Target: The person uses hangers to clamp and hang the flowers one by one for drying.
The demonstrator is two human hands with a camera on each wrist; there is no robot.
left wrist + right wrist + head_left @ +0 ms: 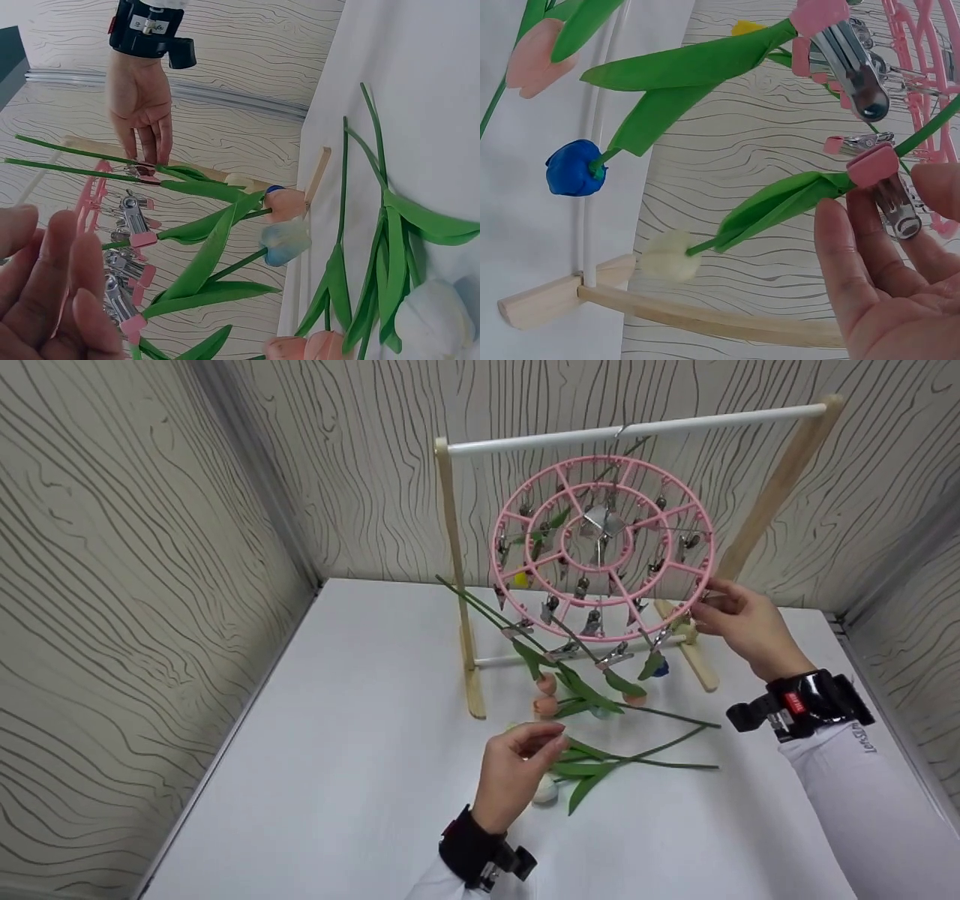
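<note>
My right hand [892,277] is at the edge of the pink round hanger [517,502], its fingers touching a metal clip [892,196] with the thumb apart from it. That clip's pink tips grip the green stem of a white tulip [671,256], which points head down. Beside it, another clip [849,67] bites a blue tulip [576,168]. My left hand [510,772] hovers in front of the hanger, loosely curled with nothing in it. Peach tulips [547,684] and a pale blue tulip [285,241] also hang from the clips.
A wooden stand [454,540] with a white bar [525,442] bears the hanger. Several loose tulips with green stems [675,766], one with a white head [546,790], lie on the white table [337,750]. Patterned walls [360,472] close in the back and sides.
</note>
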